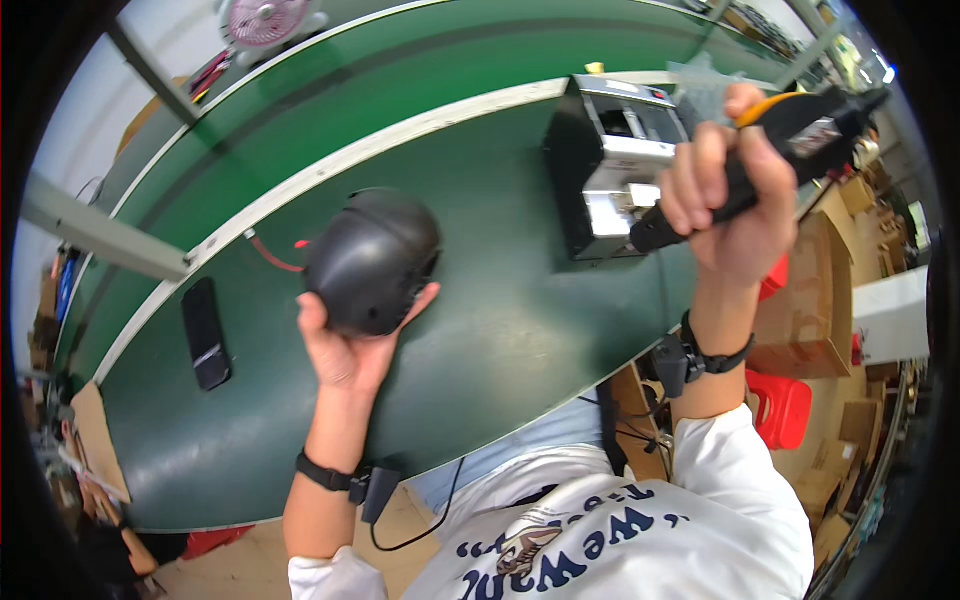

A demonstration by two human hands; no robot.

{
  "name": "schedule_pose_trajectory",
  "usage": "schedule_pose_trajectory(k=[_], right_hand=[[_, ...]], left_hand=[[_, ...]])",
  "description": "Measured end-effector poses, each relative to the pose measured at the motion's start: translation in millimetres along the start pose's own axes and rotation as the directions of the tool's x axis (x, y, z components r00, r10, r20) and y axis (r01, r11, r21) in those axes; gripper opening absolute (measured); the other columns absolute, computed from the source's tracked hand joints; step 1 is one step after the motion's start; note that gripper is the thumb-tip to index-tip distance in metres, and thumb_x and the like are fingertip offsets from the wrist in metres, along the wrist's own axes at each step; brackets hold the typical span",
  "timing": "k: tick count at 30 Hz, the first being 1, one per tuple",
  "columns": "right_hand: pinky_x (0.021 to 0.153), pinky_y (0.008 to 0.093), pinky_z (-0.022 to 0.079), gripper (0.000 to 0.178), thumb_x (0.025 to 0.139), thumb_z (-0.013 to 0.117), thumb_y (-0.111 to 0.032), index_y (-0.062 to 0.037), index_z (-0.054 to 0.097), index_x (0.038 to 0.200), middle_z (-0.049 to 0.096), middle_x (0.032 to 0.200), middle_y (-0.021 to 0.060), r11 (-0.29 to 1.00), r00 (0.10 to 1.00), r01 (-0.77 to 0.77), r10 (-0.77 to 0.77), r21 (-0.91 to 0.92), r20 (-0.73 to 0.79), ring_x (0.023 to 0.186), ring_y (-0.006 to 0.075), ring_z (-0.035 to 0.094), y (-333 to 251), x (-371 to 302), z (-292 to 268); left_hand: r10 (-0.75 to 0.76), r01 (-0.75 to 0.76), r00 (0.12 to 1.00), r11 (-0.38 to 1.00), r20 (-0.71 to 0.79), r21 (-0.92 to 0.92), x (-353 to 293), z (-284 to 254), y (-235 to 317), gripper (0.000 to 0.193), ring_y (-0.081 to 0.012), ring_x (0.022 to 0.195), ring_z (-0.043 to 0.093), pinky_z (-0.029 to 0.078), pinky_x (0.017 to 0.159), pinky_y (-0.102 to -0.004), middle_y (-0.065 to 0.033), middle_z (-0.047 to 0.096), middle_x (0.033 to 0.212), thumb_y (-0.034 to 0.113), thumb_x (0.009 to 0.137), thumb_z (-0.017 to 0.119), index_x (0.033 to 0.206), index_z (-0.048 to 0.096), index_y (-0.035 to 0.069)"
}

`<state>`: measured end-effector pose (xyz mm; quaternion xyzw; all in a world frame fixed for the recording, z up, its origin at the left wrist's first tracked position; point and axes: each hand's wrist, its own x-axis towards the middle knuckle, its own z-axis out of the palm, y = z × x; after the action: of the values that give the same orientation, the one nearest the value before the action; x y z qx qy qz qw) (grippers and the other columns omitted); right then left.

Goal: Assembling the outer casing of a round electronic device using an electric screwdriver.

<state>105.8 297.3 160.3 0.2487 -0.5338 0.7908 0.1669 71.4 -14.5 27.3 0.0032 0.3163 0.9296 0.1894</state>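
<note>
My left hand (350, 355) is closed around the lower side of a rounded, glossy black plastic housing (375, 250), held above the green table (500, 370). A thin red wire (272, 257) with a small pale connector trails from the housing's left side. In my raised right hand (735, 235) is a black electric screwdriver (835, 125) with an orange-yellow lever, tilted with its bit end down to the left. That tip is right at the front of a black and silver screw feeder (578, 180); whether it touches is unclear.
A black phone-like slab (205, 335) lies at the table's left. Behind a pale rail (400, 138) runs a green belt, with a pink fan (265, 22) beyond. Cardboard boxes (800, 310) and a red plastic item (782, 410) stand at right. Another person's arm (135, 550) shows lower left.
</note>
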Motion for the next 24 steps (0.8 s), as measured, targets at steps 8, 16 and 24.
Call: schedule_pose_trajectory(k=[8, 16, 24], right_hand=[[0.050, 0.0296, 0.046, 0.035, 0.105, 0.037, -0.032, -0.0050, 0.037, 0.126, 0.047, 0.067, 0.0035, 0.992, 0.916, -0.033, -0.018, 0.121, 0.400, 0.054, 0.0145, 0.047, 13.2, 59.9, 95.1], [0.047, 0.0312, 0.045, 0.034, 0.103, 0.038, -0.030, -0.0053, 0.038, 0.126, 0.048, 0.066, 0.0050, 0.979, 0.914, -0.093, 0.013, 0.179, 0.405, 0.051, 0.0158, 0.047, 63.0, 64.3, 122.6], [0.044, 0.0320, 0.044, 0.031, 0.100, 0.043, -0.025, -0.0068, 0.038, 0.124, 0.049, 0.063, 0.0065, 0.965, 0.946, -0.142, 0.066, 0.222, 0.319, 0.046, 0.0166, 0.046, 80.8, 56.0, 137.0]], left_hand=[[0.015, -0.016, 1.000, 0.999, 0.015, 0.030, 0.8, -1.7, -1.9, 0.107, -0.0377, 0.139, 0.041, 0.036, 0.110, -0.0686, -0.0136, 0.042, 0.149, 0.069, 0.069, 0.077, 0.150, 0.034, 0.014], [0.040, -0.041, 0.999, 0.997, 0.026, 0.062, 1.0, -2.2, 5.9, 0.102, -0.0329, 0.137, 0.044, 0.037, 0.112, -0.0642, -0.0132, 0.042, 0.148, 0.068, 0.073, 0.074, 0.149, 0.034, 0.013], [0.024, -0.027, 0.999, 0.997, 0.042, 0.066, 3.2, -6.2, 4.6, 0.105, -0.0330, 0.141, 0.039, 0.037, 0.113, -0.0638, -0.0132, 0.038, 0.151, 0.068, 0.074, 0.073, 0.152, 0.027, 0.015]])
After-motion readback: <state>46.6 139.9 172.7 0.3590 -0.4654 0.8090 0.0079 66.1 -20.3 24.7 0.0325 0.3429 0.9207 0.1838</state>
